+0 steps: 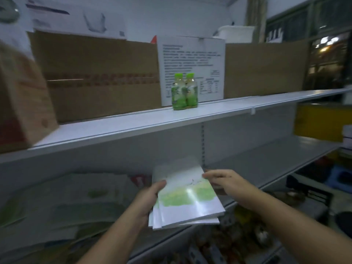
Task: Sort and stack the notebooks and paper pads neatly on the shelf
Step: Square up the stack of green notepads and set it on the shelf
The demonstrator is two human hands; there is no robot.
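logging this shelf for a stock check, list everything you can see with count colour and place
notebooks: small stack, exact count unclear, white and green, held before the lower shelf
bottles: two, green, front of the upper shelf
printed box: one, white, behind the bottles
cardboard boxes: three, brown, along the upper shelf
blurred pads: count unclear, pale, lower shelf left
left hand: grips the stack's left side
right hand: fingertips at its right edge, grip unclear

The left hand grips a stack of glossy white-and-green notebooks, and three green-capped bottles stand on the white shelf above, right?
Not quite: the head view shows two green-capped bottles, not three, on the white shelf above. The left hand does grip the stack of glossy white-and-green notebooks.
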